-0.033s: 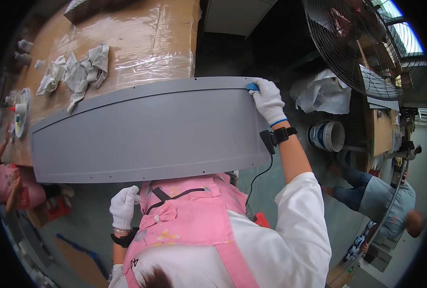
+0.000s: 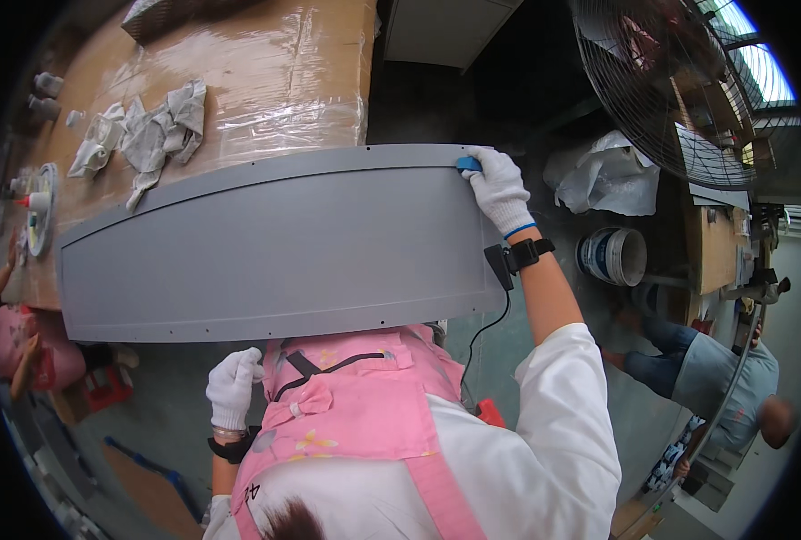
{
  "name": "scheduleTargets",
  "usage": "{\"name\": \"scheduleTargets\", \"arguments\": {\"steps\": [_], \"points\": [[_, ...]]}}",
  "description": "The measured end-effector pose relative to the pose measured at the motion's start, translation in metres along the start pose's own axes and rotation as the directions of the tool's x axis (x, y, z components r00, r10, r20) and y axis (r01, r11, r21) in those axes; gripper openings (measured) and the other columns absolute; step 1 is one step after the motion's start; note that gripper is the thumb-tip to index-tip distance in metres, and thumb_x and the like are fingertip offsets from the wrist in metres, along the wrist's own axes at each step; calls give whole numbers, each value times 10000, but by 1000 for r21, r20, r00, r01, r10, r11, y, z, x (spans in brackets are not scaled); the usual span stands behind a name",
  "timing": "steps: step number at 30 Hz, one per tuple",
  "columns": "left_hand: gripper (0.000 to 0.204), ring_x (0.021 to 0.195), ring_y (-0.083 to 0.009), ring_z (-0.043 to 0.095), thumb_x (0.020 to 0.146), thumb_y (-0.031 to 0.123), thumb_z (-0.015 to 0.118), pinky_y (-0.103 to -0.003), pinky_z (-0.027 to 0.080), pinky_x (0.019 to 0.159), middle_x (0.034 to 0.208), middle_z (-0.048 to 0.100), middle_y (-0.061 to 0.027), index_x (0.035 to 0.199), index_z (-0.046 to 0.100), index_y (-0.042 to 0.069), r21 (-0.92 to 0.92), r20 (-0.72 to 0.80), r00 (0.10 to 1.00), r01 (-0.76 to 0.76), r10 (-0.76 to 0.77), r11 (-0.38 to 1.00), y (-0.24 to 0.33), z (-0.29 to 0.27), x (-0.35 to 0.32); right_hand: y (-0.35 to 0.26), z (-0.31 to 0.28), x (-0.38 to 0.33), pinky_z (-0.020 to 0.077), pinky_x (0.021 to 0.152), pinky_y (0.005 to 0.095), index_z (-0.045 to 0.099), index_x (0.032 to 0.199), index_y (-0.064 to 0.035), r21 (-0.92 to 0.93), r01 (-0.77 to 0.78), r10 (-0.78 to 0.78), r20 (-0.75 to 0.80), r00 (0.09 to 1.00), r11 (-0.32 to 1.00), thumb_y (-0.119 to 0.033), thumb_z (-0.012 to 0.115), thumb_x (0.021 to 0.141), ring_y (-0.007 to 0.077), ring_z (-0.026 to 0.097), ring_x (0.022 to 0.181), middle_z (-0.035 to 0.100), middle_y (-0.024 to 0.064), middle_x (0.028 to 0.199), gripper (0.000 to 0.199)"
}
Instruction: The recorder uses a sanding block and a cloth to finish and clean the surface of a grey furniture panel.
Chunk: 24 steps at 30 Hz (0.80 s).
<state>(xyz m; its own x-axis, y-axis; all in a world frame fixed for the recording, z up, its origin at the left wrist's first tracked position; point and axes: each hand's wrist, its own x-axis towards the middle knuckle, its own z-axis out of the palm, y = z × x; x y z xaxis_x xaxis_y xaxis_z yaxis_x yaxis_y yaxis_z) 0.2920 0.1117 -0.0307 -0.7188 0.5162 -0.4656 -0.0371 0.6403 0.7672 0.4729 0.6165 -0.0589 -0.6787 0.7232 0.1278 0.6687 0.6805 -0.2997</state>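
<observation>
A long grey panel (image 2: pixel 283 247) with a raised seam and small holes along its edges lies across the front of the wrapped table, its near edge against my apron. At the panel's far right corner, my right hand (image 2: pixel 499 186), in a white knit glove, pinches a small blue piece (image 2: pixel 469 164) and presses it to the rim; its exact kind does not show. My left hand (image 2: pixel 234 382), also gloved, hangs just below the near edge, apart from the panel. Its fingers are curled in, and whatever may be inside is hidden.
Crumpled grey rags (image 2: pixel 162 130) lie on the plastic-wrapped table (image 2: pixel 265 54). A large fan (image 2: pixel 670 85) stands at far right, above a plastic bag (image 2: pixel 603 175) and a white bucket (image 2: pixel 612 255). Co-workers are at the left and right; a cable (image 2: pixel 486 342) runs from my right wrist.
My right hand has slid slightly left along the panel's far edge with the blue piece. My left hand and the panel stay nearly in place.
</observation>
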Motion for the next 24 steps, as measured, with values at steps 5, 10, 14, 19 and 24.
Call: {"name": "scheduleTargets", "arguments": {"steps": [5, 10, 14, 19, 24], "points": [[311, 656, -122, 670, 996, 264, 585, -271, 554, 642, 724, 709, -67, 1025, 716, -17, -1, -21, 1000, -9, 9, 1000, 0, -5, 2, -9, -4, 1, 543, 905, 406, 695, 1073, -60, -64, 85, -84, 10, 996, 994, -130, 721, 834, 321, 653, 1000, 711, 135, 1066, 250], [298, 659, -120, 669, 994, 254, 586, -270, 551, 640, 723, 708, -66, 1019, 718, -13, -6, -27, 1000, -6, 6, 1000, -3, -7, 1, -6, 11, -3, 545, 868, 416, 691, 1036, -63, -8, 138, -138, -85, 987, 990, -131, 733, 810, 322, 655, 962, 713, 124, 1009, 240], [296, 654, -117, 666, 986, 259, 602, -266, 549, 639, 724, 709, -65, 1009, 721, -11, -6, -18, 1000, -2, 2, 1000, 4, -7, 3, -46, 20, -4, 538, 831, 424, 676, 1005, -66, 84, 227, -220, -89, 971, 970, -117, 738, 791, 328, 652, 905, 705, 121, 947, 228], [298, 650, -112, 666, 971, 276, 630, -263, 551, 643, 719, 709, -62, 1001, 727, -5, 3, -12, 1000, -5, 5, 1000, 6, -11, 9, -59, 33, 0, 533, 819, 430, 666, 1009, -69, 77, 269, -258, -124, 958, 960, -130, 737, 802, 337, 648, 886, 700, 130, 939, 228], [301, 647, -110, 663, 969, 282, 636, -264, 547, 641, 713, 707, -58, 996, 729, -3, -46, -33, 999, 42, -43, 998, -12, -20, 7, -56, 33, -2, 533, 814, 428, 669, 1010, -67, 9, 248, -245, -126, 961, 969, -137, 730, 813, 338, 649, 877, 697, 133, 921, 218]]}}
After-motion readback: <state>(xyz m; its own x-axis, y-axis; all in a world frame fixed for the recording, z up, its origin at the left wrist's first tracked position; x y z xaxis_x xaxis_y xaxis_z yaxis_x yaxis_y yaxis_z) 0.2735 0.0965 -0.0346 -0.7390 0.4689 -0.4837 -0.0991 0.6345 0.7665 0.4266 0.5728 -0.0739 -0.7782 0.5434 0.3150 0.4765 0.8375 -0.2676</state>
